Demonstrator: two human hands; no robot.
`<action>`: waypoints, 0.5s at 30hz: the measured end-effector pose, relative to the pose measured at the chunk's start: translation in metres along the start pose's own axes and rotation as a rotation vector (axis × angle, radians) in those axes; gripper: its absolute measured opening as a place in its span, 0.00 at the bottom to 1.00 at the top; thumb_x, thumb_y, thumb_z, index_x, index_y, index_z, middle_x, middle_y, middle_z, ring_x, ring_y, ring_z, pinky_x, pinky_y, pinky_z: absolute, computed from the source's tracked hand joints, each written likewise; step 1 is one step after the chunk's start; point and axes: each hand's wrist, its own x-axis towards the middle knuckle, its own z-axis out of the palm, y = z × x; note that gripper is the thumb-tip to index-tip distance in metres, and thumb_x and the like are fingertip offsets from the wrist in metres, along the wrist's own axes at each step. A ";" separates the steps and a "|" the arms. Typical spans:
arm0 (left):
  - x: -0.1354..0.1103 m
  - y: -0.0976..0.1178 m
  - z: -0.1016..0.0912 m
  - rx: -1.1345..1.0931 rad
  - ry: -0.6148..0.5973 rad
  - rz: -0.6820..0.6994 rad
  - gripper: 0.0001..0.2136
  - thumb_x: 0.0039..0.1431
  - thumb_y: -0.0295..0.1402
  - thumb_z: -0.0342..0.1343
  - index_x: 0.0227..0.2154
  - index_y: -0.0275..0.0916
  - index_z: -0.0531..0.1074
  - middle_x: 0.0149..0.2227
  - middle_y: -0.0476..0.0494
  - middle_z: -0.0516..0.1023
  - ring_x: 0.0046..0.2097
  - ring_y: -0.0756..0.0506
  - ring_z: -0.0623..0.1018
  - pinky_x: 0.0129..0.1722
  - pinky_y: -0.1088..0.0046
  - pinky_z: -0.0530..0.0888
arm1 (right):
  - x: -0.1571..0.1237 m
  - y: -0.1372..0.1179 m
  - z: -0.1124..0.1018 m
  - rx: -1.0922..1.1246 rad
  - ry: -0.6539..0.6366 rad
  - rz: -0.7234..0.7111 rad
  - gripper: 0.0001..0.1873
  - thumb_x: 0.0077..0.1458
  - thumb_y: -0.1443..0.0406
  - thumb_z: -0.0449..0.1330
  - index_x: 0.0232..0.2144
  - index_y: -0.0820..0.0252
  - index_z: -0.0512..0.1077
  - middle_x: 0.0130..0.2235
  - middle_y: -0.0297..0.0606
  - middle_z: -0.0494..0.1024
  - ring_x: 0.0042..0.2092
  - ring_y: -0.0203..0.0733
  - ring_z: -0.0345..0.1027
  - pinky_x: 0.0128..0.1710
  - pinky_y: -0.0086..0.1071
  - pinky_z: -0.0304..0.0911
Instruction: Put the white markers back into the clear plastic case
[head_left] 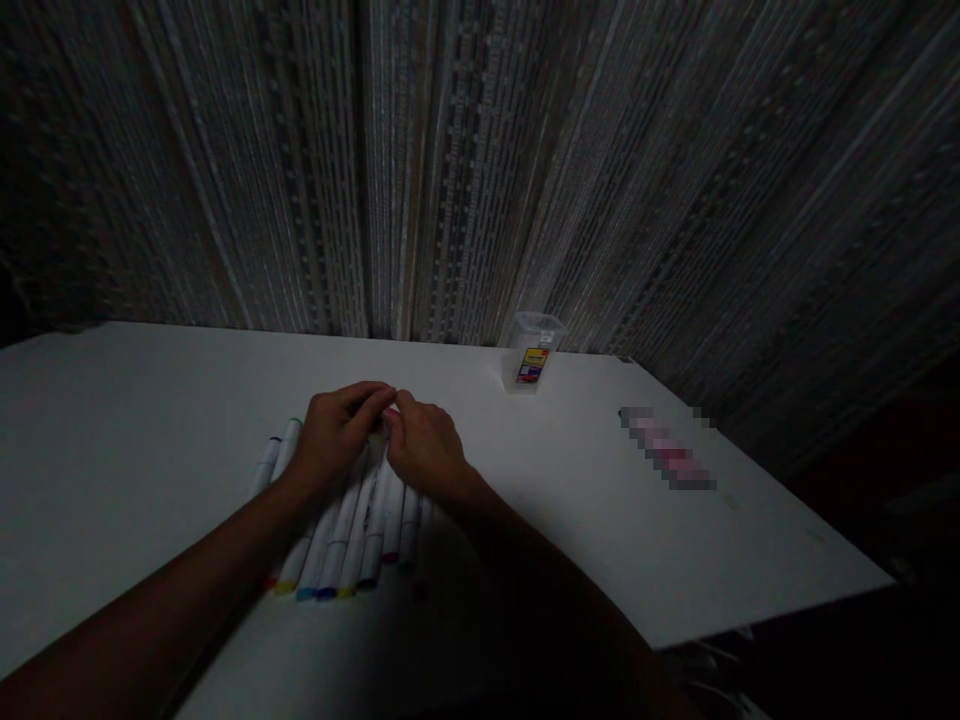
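Observation:
Several white marker pens point(345, 540) with coloured end caps lie side by side on a white table point(150, 430). My left hand point(337, 428) and my right hand point(424, 445) meet just above the far ends of the pens. Both hands have their fingers curled and pinched together at one spot, fingertips touching. What they pinch is hidden between the fingers in the dim light; it may be the end of a pen.
A small clear plastic box point(534, 352) with a coloured label stands at the back of the table near a curtain-like wall. A blurred-out patch point(667, 448) lies on the table to the right. The table's right edge point(780, 610) falls into darkness.

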 end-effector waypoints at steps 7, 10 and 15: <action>-0.001 0.000 0.001 -0.035 0.027 0.002 0.10 0.48 0.39 0.55 0.26 0.37 0.74 0.23 0.48 0.74 0.26 0.48 0.72 0.27 0.77 0.69 | 0.002 0.001 0.000 0.042 -0.023 0.019 0.14 0.61 0.61 0.41 0.42 0.59 0.62 0.35 0.39 0.75 0.35 0.41 0.69 0.33 0.32 0.58; -0.001 -0.004 0.002 -0.026 0.018 0.014 0.10 0.49 0.39 0.55 0.27 0.37 0.74 0.26 0.48 0.75 0.27 0.48 0.72 0.28 0.76 0.69 | 0.003 0.003 0.001 0.052 -0.010 0.011 0.13 0.61 0.62 0.43 0.41 0.60 0.63 0.36 0.40 0.75 0.36 0.41 0.68 0.34 0.32 0.58; 0.000 -0.009 0.002 0.015 0.019 0.024 0.11 0.51 0.41 0.54 0.27 0.37 0.72 0.24 0.48 0.73 0.26 0.49 0.71 0.27 0.76 0.67 | 0.003 0.002 0.000 0.071 0.033 -0.003 0.12 0.60 0.65 0.44 0.37 0.62 0.66 0.38 0.42 0.74 0.39 0.40 0.67 0.36 0.32 0.58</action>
